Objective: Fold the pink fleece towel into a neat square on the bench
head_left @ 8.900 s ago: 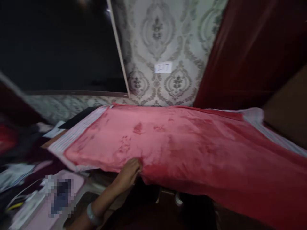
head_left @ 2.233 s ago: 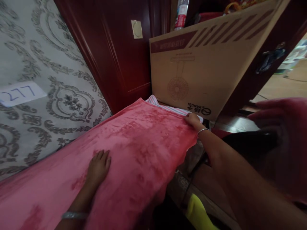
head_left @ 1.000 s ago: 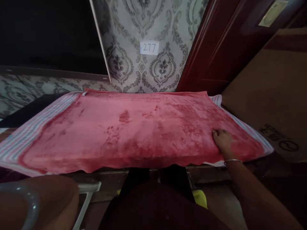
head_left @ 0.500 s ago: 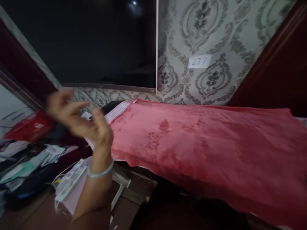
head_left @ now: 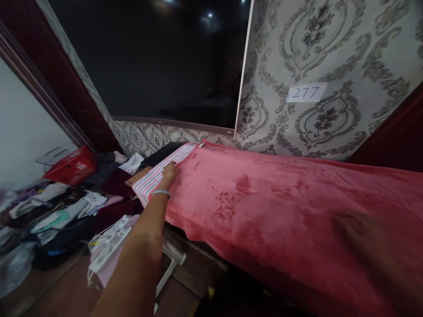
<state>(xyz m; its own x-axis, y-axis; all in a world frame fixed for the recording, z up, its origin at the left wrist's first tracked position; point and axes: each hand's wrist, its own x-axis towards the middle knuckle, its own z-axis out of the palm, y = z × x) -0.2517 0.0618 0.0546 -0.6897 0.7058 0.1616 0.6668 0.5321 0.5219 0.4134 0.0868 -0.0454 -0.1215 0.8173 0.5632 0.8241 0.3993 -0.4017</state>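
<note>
A red plush blanket [head_left: 205, 176] with a darker flower pattern lies spread over a long surface, its front edge hanging down. At its left end a striped cloth [head_left: 155, 176] shows from under it. My left hand [head_left: 169, 172], with a pale bangle at the wrist, is closed on the blanket's left edge, right beside the stripes. Over the right part of the blanket, my right hand [head_left: 355, 226] is smeared by motion. Its fingers cannot be made out, nor whether it touches the fabric.
A large dark television [head_left: 158, 61] hangs above the surface, beside a paper marked 277 [head_left: 306, 92]. Piled clothes [head_left: 71, 215] and a red basket [head_left: 74, 166] are at the left. A white power strip [head_left: 110, 248] with cords lies near my left forearm.
My left hand has gone from raised and spread in the air to closed on the blanket's left edge. My right hand has come into view. The view has shifted left.
</note>
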